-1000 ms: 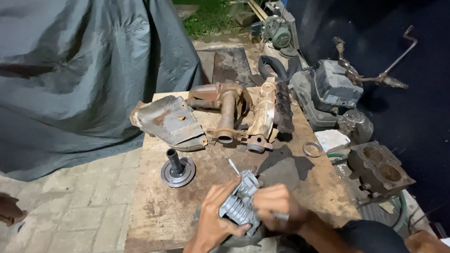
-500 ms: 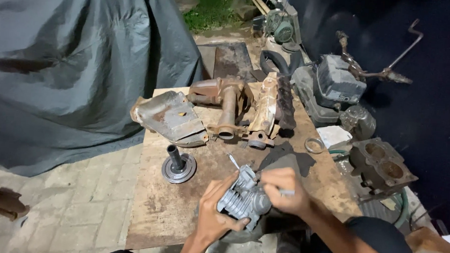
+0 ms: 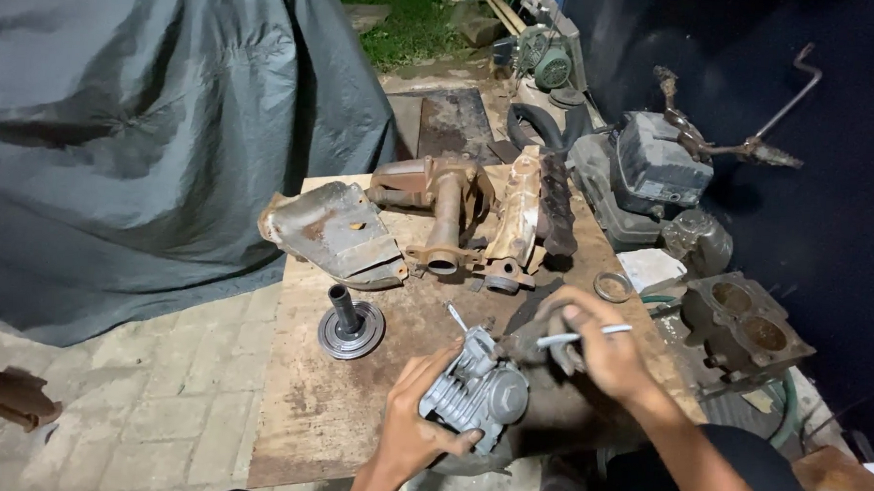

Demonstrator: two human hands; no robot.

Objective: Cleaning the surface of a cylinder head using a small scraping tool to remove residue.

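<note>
Near the front edge of the wooden board [image 3: 324, 416], the left hand [image 3: 413, 431] grips a finned grey engine part [image 3: 475, 390] resting there. The right hand [image 3: 603, 353], just beside it, pinches a thin white rod [image 3: 589, 333]. A flanged shaft [image 3: 349, 325] stands left of them, with rusty exhaust pipes [image 3: 448, 212] toward the back edge.

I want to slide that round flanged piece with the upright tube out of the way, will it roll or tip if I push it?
The flanged piece sits flat on its wide disc base on the wooden board, so it probably slides rather than rolls. The short tube looks unlikely to tip it. It appears to be solid metal, so likely heavy for its size.
</note>
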